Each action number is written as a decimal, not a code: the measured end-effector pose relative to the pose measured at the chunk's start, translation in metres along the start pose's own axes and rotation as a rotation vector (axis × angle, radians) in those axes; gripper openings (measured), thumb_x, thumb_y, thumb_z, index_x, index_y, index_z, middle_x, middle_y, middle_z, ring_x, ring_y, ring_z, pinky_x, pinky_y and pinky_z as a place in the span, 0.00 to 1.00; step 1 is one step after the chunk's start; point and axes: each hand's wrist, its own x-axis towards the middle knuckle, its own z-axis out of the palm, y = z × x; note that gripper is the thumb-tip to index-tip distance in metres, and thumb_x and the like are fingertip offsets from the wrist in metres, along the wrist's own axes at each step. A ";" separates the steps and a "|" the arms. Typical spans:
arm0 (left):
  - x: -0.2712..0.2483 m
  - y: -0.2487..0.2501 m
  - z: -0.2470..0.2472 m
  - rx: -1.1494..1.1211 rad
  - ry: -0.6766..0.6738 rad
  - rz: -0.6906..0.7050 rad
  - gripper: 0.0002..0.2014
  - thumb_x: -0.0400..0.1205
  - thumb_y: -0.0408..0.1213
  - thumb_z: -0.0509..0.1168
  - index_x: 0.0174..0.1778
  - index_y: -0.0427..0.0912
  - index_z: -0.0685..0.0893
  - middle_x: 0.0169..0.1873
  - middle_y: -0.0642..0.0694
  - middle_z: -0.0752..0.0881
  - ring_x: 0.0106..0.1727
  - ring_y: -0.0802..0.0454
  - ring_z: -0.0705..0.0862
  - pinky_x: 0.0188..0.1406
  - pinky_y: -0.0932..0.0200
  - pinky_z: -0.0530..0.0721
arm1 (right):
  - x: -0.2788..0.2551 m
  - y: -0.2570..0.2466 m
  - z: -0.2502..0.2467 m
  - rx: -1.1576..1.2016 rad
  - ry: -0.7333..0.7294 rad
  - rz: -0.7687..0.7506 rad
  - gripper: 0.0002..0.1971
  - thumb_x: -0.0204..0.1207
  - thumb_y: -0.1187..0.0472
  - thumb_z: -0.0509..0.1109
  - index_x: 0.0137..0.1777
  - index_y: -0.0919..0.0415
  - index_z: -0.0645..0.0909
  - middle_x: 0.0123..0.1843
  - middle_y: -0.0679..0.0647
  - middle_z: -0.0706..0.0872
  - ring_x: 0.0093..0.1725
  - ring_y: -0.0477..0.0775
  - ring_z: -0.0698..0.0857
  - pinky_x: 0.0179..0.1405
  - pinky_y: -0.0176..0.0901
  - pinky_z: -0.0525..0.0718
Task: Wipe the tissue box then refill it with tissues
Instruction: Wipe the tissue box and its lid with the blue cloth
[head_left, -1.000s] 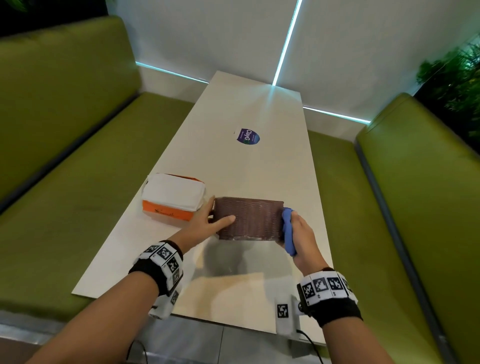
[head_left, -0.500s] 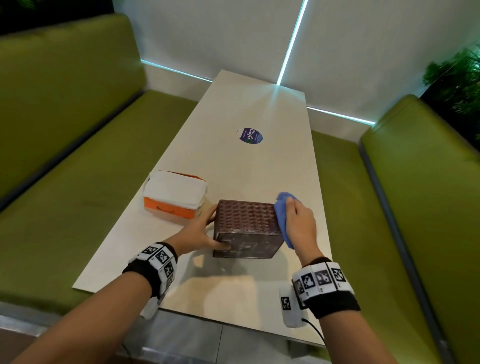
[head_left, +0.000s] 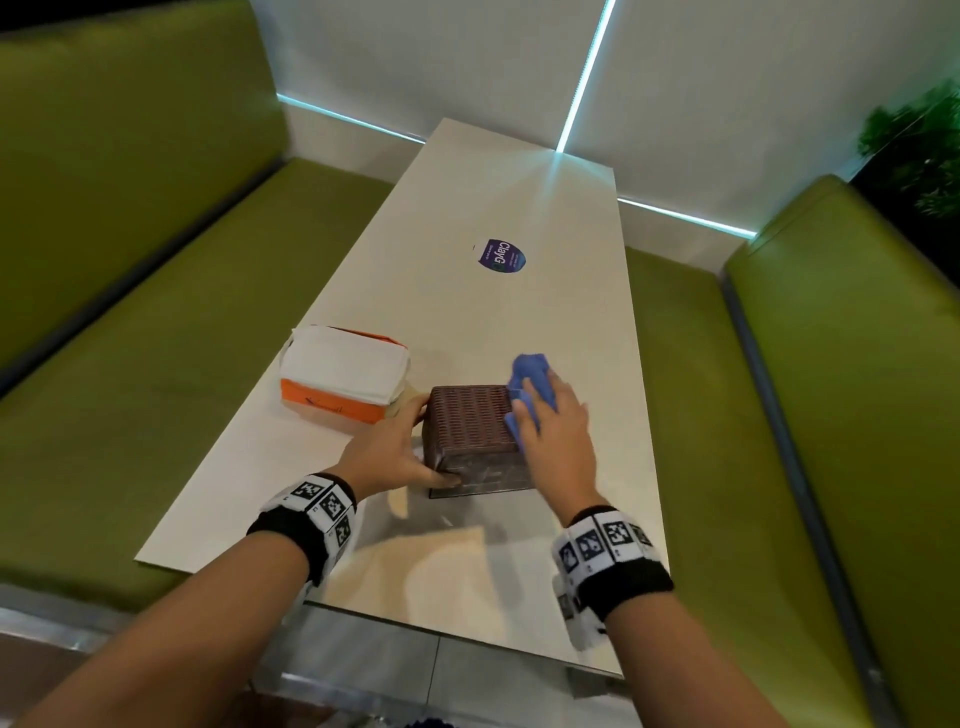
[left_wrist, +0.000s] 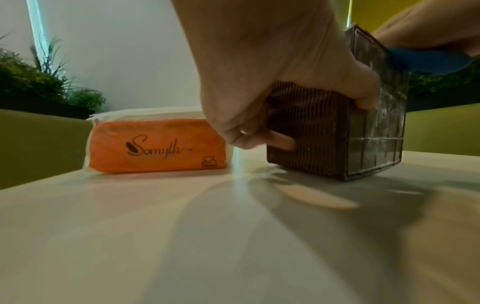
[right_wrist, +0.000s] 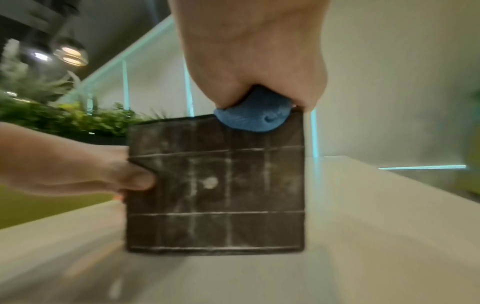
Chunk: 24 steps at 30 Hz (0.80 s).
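Left grip (head_left: 390, 451): clamped on the tissue box (head_left: 470, 422), thumb on its near face, fingers curled round its left side.
Right grip (head_left: 551, 422): closed over a bunched blue cloth (head_left: 530, 375), pressing it on the box's top right edge.
Tissue box: dark woven cube on the surface (head_left: 519, 312), between both grips.
Tissue pack (head_left: 340, 379): orange wrapper, just left of the left grip.

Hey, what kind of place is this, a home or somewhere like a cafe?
Probably a cafe or restaurant booth: padded green bench seats flank a long pale table, which carries a round purple branded sticker, and green planter foliage stands behind the seating.
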 end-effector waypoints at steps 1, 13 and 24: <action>0.001 -0.001 0.000 0.037 0.010 0.010 0.55 0.53 0.64 0.83 0.75 0.61 0.65 0.71 0.60 0.76 0.75 0.60 0.74 0.74 0.47 0.76 | 0.002 0.005 -0.003 -0.023 0.008 0.039 0.23 0.84 0.44 0.56 0.76 0.52 0.70 0.75 0.51 0.73 0.71 0.56 0.73 0.71 0.54 0.73; 0.000 -0.008 0.013 -0.129 0.102 0.069 0.53 0.52 0.50 0.86 0.71 0.45 0.68 0.66 0.48 0.78 0.69 0.53 0.78 0.73 0.48 0.77 | -0.009 -0.030 0.005 0.045 -0.097 -0.288 0.16 0.84 0.66 0.61 0.71 0.63 0.75 0.74 0.58 0.75 0.68 0.40 0.76 0.73 0.25 0.64; 0.002 -0.005 0.008 -0.152 0.080 0.086 0.47 0.52 0.46 0.81 0.68 0.46 0.68 0.64 0.44 0.78 0.64 0.63 0.79 0.64 0.64 0.80 | -0.028 -0.053 0.024 0.009 -0.172 -0.443 0.34 0.81 0.36 0.44 0.73 0.54 0.77 0.79 0.58 0.72 0.79 0.60 0.67 0.81 0.48 0.47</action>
